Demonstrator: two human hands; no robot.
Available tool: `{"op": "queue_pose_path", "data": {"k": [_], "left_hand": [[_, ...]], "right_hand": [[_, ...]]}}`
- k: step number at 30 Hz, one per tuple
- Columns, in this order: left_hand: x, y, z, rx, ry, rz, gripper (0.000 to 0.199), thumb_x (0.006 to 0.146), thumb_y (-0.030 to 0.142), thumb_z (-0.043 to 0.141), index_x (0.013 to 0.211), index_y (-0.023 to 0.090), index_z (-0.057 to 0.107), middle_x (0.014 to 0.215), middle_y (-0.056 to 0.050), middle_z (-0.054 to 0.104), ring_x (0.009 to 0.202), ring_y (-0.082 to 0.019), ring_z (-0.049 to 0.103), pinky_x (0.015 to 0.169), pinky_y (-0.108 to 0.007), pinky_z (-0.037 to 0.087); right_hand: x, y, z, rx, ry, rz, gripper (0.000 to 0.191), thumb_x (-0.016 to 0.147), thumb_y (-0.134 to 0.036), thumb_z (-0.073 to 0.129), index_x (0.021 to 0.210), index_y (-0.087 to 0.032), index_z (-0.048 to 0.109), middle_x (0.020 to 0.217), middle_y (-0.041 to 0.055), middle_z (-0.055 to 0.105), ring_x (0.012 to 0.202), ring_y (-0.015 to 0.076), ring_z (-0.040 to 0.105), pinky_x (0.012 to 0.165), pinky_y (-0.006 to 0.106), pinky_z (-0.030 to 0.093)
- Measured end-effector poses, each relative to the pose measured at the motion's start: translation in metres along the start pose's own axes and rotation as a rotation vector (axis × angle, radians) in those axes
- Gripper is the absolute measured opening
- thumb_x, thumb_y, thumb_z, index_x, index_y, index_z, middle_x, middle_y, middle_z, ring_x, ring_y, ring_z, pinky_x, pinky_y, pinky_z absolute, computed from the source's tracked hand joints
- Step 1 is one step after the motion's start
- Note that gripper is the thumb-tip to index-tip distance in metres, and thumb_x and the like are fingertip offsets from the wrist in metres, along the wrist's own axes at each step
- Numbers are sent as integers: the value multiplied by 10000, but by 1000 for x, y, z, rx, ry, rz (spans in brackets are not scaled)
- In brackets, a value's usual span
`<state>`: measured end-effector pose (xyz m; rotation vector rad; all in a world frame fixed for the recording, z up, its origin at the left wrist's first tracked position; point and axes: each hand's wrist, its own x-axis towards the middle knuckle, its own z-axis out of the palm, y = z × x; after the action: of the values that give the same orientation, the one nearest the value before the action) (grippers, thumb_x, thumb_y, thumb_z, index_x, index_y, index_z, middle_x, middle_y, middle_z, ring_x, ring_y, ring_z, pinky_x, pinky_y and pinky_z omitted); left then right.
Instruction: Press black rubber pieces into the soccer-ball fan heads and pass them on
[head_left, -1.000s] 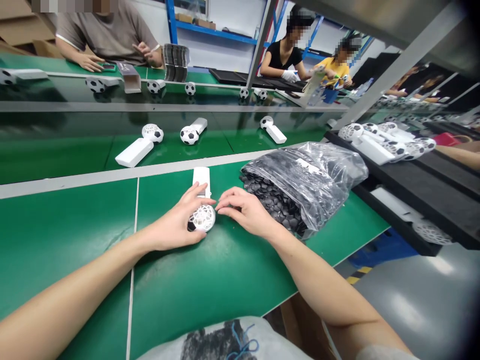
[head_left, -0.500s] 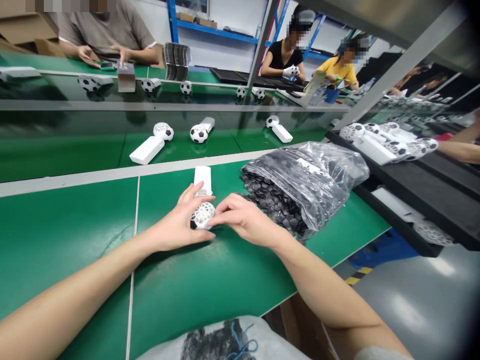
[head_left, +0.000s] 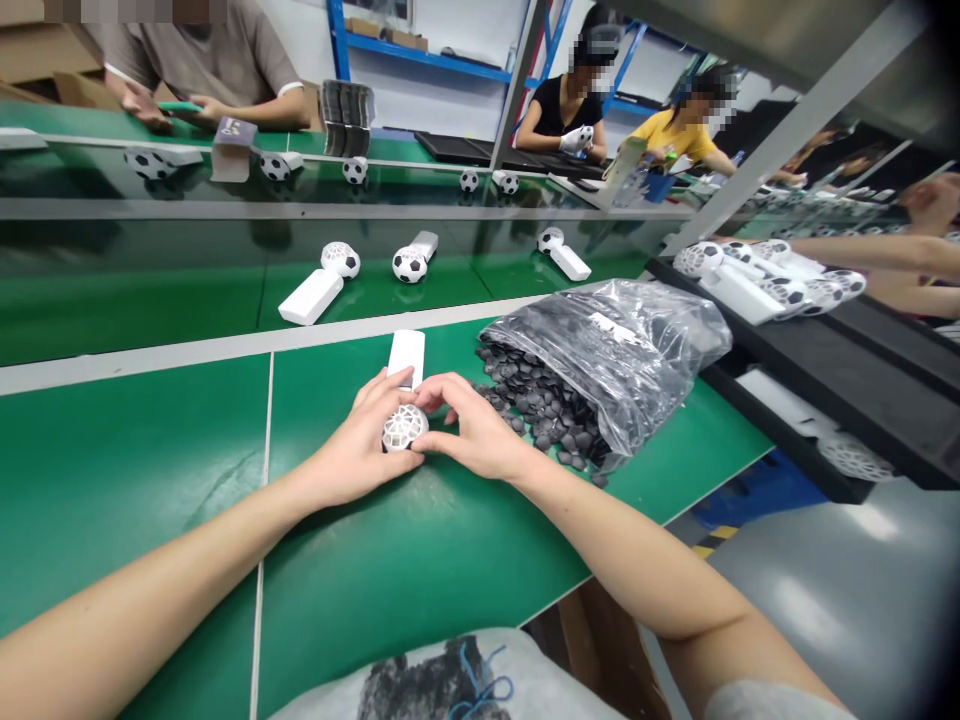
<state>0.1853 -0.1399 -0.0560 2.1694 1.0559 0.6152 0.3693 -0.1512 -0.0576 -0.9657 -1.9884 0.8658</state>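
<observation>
A white openwork ball with a white flat handle lies on the green table, handle pointing away from me. My left hand is wrapped round the ball's left side. My right hand grips its right side, thumb at the lower edge and fingers at the upper right. To the right, a clear plastic bag lies on its side with black pieces spilling from its mouth. Whether my right fingers pinch a small piece is hidden.
Beyond the table edge, ball-headed white items lie on a green belt. At right, a black tray holds more of them, with another person's arm above it. Several people sit across the line.
My right hand has shifted from the ball's lower right to its right and upper edge, and the ball has turned slightly. Items on the far belt moved left, those on the near belt right.
</observation>
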Motion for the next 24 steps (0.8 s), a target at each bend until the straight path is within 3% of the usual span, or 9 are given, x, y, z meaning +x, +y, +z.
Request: {"op": "queue_pose_path", "data": {"k": [4,7,9,12,16,20,24], "left_hand": [[-1,-3,2,1,24,17,413,698,331,592,1087,238,492,1434,-63,271,1344,-309,108,1061,-535,160],[-3,-5,1,-26,3,19,450,705,335,598,1129,262,465,1435,-45,259,1343,-303,109,1065,-529,158],[-2,-7,-3,-31,-15,-5,493,691,333,611,1153,271,449,1435,-49,223,1331,-307,141,1063,-522,174],[1,-10,-10,-6,24,-73,489,661,310,613,1130,279,476,1362,-56,240,1288,-306,224,1053,-515,206],[6,-13,-16,-8,95,-165,454,612,337,643,1047,268,530,1219,-49,291,1210,-299,314,1028,-504,266],[6,-10,-18,3,48,-124,422,631,330,638,1031,262,521,1202,-43,301,1176,-280,354,1005,-493,307],[4,-6,-20,12,-31,-70,409,648,257,606,1045,269,509,1219,-39,319,1187,-261,356,1016,-474,298]], "right_hand": [[1,2,4,-3,25,-10,322,719,-145,748,934,-183,511,1018,18,506,902,154,496,748,250,432],[6,6,-6,-30,73,19,186,789,-180,685,911,-180,544,922,-4,542,807,135,528,718,239,432],[9,10,-19,-156,181,56,57,836,-156,621,864,-173,574,858,-11,555,776,129,535,724,239,426],[8,17,-38,-481,250,184,58,815,-116,639,829,-170,623,834,4,565,806,153,531,737,251,413],[5,21,-43,-719,64,347,69,829,-211,659,896,-202,671,875,30,577,875,190,526,750,264,406],[8,16,-35,-800,-60,341,77,857,-197,620,908,-219,674,878,18,586,871,178,528,713,238,402],[9,6,-25,-1045,-192,251,109,868,-154,569,809,-164,661,821,58,579,825,216,509,668,280,394]]}}
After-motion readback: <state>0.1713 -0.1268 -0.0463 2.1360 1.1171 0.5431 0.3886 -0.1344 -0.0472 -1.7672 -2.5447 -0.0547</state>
